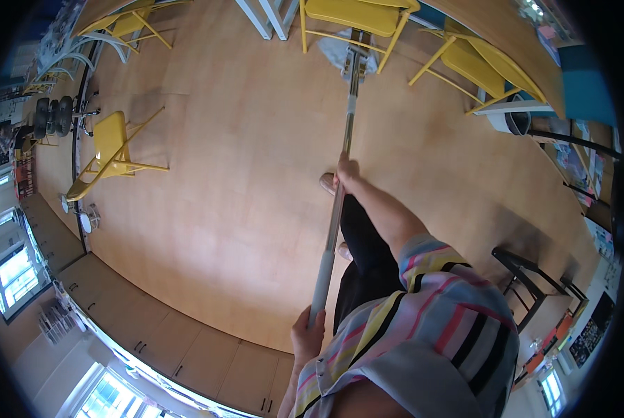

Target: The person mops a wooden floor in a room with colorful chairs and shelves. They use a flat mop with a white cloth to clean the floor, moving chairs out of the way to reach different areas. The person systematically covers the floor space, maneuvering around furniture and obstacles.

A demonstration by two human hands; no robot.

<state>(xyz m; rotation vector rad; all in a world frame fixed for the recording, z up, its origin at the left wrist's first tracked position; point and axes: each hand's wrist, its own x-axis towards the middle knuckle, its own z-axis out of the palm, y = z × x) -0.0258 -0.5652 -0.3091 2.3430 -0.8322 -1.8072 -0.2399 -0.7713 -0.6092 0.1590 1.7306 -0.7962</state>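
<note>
Flat mop (351, 59) reaching under a yellow chair (357, 15), head on the wood floor (242, 160). Long, light, stiff metal pole, probably smooth; best held two-handed, spread. Right hand (347, 171) clamped mid-pole, left hand (307, 334) closed around the padded grey grip end.

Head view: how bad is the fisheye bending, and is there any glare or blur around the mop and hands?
Head view: strong fisheye, the cabinets curve along the lower rim with black corners; windows at lower left are blown out; the floor is evenly lit with soft shadows; mop handle, right hand and left hand are fairly sharp.
</note>
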